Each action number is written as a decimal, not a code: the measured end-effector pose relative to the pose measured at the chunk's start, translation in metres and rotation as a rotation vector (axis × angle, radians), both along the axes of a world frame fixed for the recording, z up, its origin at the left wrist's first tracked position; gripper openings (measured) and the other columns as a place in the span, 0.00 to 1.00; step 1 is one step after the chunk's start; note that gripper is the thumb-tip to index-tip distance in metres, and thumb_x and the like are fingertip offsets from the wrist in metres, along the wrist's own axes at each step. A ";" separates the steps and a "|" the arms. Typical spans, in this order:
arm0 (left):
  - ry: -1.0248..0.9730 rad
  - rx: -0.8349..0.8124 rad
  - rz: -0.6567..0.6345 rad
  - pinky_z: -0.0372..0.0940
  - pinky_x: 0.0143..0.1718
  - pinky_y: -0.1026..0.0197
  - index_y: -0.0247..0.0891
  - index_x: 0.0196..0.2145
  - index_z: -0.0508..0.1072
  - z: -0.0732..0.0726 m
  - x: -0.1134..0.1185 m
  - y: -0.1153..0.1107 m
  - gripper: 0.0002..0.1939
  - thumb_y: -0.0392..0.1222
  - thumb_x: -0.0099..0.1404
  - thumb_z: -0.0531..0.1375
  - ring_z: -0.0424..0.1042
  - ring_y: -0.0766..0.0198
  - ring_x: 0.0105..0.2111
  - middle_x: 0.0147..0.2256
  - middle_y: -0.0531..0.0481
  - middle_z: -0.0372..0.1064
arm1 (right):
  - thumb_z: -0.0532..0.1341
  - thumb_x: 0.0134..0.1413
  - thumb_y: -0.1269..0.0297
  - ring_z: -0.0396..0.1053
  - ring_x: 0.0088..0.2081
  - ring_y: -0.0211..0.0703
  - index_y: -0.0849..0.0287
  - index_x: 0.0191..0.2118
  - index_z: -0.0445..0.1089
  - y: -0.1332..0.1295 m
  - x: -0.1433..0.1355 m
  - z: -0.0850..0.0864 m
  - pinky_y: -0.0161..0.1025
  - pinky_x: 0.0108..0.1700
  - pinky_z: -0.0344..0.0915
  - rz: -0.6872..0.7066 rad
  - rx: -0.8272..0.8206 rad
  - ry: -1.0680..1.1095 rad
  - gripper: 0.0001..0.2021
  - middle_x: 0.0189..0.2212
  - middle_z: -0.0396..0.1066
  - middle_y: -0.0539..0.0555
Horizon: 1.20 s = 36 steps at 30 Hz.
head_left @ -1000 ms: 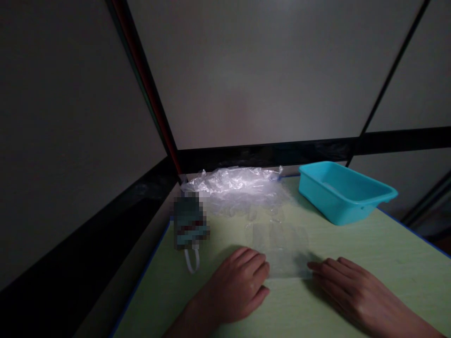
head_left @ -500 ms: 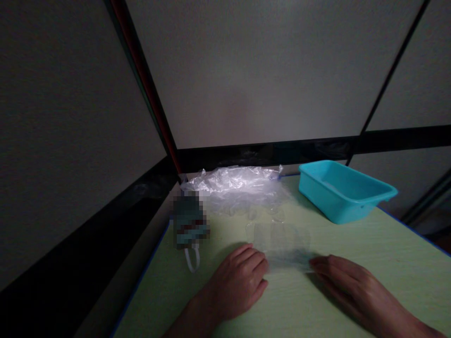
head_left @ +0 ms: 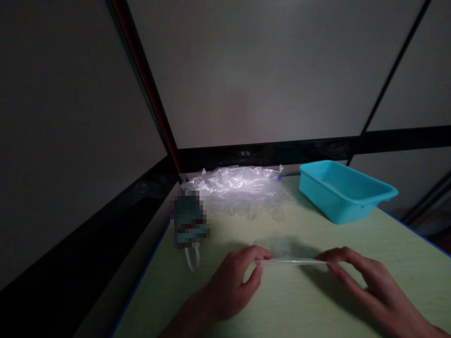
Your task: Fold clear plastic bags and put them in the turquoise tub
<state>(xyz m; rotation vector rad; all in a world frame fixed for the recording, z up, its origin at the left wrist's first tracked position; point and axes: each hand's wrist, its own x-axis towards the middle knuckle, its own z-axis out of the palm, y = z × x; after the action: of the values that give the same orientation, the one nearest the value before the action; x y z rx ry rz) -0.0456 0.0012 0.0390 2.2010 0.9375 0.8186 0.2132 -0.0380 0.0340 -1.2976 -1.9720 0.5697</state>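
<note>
A thin sheet of clear plastic [head_left: 292, 261] stretches between my hands just above the table, seen nearly edge-on; it looks folded, though whether it is a bag or a film I cannot tell. My left hand [head_left: 239, 281] pinches its left end between thumb and fingers. At the other end, the thumb and fingers of my right hand [head_left: 366, 281] are closed on it. Behind the hands lies a crumpled heap of clear plastic [head_left: 236, 180], with flatter transparent pieces spreading toward me.
A turquoise plastic basin [head_left: 347, 190] stands at the back right of the pale green table [head_left: 282, 310]. On the left lies a blurred-out dark item [head_left: 190, 220] with a white loop [head_left: 192, 258]. Wall panels rise behind the table.
The plastic sheet lay flat on the table under my fingertips; now it is raised and tilted edge-on. My hands have turned from flat-lying to pinching its ends.
</note>
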 end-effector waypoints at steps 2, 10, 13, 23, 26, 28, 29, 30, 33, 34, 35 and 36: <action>-0.129 -0.200 0.003 0.62 0.38 0.61 0.38 0.32 0.63 0.004 0.000 -0.002 0.04 0.36 0.62 0.49 0.70 0.63 0.36 0.34 0.49 0.70 | 0.50 0.58 0.60 0.69 0.31 0.41 0.58 0.31 0.64 0.000 -0.004 0.006 0.35 0.32 0.67 0.018 -0.098 0.124 0.11 0.28 0.69 0.53; -0.440 -0.555 0.146 0.50 0.18 0.70 0.38 0.24 0.57 0.007 0.003 0.008 0.07 0.43 0.56 0.51 0.56 0.72 0.16 0.18 0.59 0.58 | 0.55 0.51 0.49 0.59 0.14 0.31 0.59 0.24 0.57 0.014 -0.025 0.013 0.29 0.16 0.57 0.036 -0.439 0.504 0.17 0.15 0.63 0.47; -0.394 -0.508 0.294 0.47 0.17 0.71 0.38 0.21 0.55 -0.005 0.006 0.017 0.07 0.40 0.53 0.51 0.51 0.73 0.16 0.16 0.61 0.50 | 0.56 0.48 0.48 0.61 0.15 0.32 0.59 0.24 0.57 0.022 -0.029 0.003 0.29 0.16 0.57 0.052 -0.507 0.516 0.18 0.15 0.64 0.47; -0.231 -0.470 0.313 0.54 0.17 0.69 0.36 0.24 0.61 -0.025 0.007 0.048 0.01 0.35 0.51 0.50 0.61 0.70 0.16 0.18 0.57 0.59 | 0.53 0.51 0.53 0.67 0.17 0.36 0.55 0.30 0.50 0.020 -0.032 -0.020 0.30 0.17 0.56 0.087 -0.614 0.466 0.13 0.16 0.67 0.46; -0.133 -0.419 0.267 0.56 0.17 0.70 0.35 0.29 0.62 -0.025 0.013 0.065 0.07 0.30 0.50 0.51 0.62 0.71 0.15 0.18 0.58 0.61 | 0.52 0.51 0.53 0.68 0.18 0.37 0.54 0.33 0.46 0.015 -0.036 -0.025 0.29 0.17 0.54 0.086 -0.666 0.469 0.14 0.19 0.68 0.46; -0.066 -0.341 0.240 0.59 0.20 0.69 0.35 0.34 0.63 -0.024 0.023 0.077 0.13 0.27 0.50 0.52 0.64 0.70 0.17 0.19 0.59 0.61 | 0.52 0.52 0.54 0.68 0.19 0.36 0.54 0.33 0.45 0.012 -0.039 -0.025 0.28 0.17 0.53 0.103 -0.695 0.479 0.13 0.21 0.69 0.46; -0.033 -0.292 0.224 0.60 0.22 0.68 0.35 0.36 0.64 -0.023 0.030 0.082 0.14 0.27 0.50 0.52 0.65 0.69 0.19 0.19 0.59 0.61 | 0.52 0.52 0.54 0.68 0.19 0.35 0.54 0.33 0.44 0.010 -0.041 -0.025 0.27 0.18 0.53 0.118 -0.709 0.484 0.13 0.21 0.69 0.46; 0.000 -0.242 0.206 0.61 0.25 0.67 0.36 0.38 0.64 -0.021 0.037 0.086 0.16 0.27 0.50 0.53 0.66 0.67 0.22 0.20 0.58 0.62 | 0.52 0.52 0.54 0.68 0.19 0.34 0.54 0.32 0.44 0.008 -0.043 -0.024 0.27 0.18 0.53 0.140 -0.729 0.485 0.13 0.22 0.69 0.46; 0.079 -0.088 0.155 0.63 0.37 0.60 0.38 0.44 0.63 -0.012 0.055 0.088 0.18 0.30 0.53 0.56 0.69 0.62 0.33 0.29 0.53 0.68 | 0.53 0.51 0.54 0.66 0.19 0.33 0.54 0.32 0.44 0.003 -0.045 -0.017 0.27 0.18 0.53 0.198 -0.812 0.423 0.15 0.21 0.68 0.47; 0.094 -0.033 0.145 0.61 0.42 0.57 0.38 0.46 0.61 -0.008 0.059 0.085 0.20 0.31 0.54 0.56 0.67 0.60 0.39 0.36 0.50 0.67 | 0.53 0.51 0.54 0.65 0.18 0.33 0.54 0.32 0.45 0.002 -0.044 -0.014 0.27 0.18 0.54 0.200 -0.830 0.377 0.14 0.20 0.67 0.46; 0.106 0.016 0.139 0.58 0.46 0.55 0.38 0.47 0.60 -0.004 0.060 0.081 0.20 0.32 0.55 0.56 0.64 0.58 0.44 0.42 0.48 0.65 | 0.53 0.51 0.54 0.64 0.18 0.33 0.54 0.32 0.46 0.001 -0.041 -0.010 0.28 0.18 0.55 0.188 -0.827 0.326 0.14 0.19 0.66 0.45; 0.117 0.056 0.134 0.56 0.49 0.54 0.38 0.47 0.60 0.000 0.061 0.075 0.19 0.32 0.56 0.55 0.61 0.58 0.47 0.46 0.47 0.62 | 0.53 0.52 0.54 0.63 0.17 0.33 0.55 0.32 0.47 0.002 -0.038 -0.007 0.28 0.18 0.55 0.167 -0.795 0.266 0.13 0.17 0.65 0.45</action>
<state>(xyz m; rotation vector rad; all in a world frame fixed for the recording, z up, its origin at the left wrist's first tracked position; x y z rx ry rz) 0.0150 0.0764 0.0387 2.2739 1.1426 0.7923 0.1747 -0.0355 0.0274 -1.3938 -1.6822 1.6344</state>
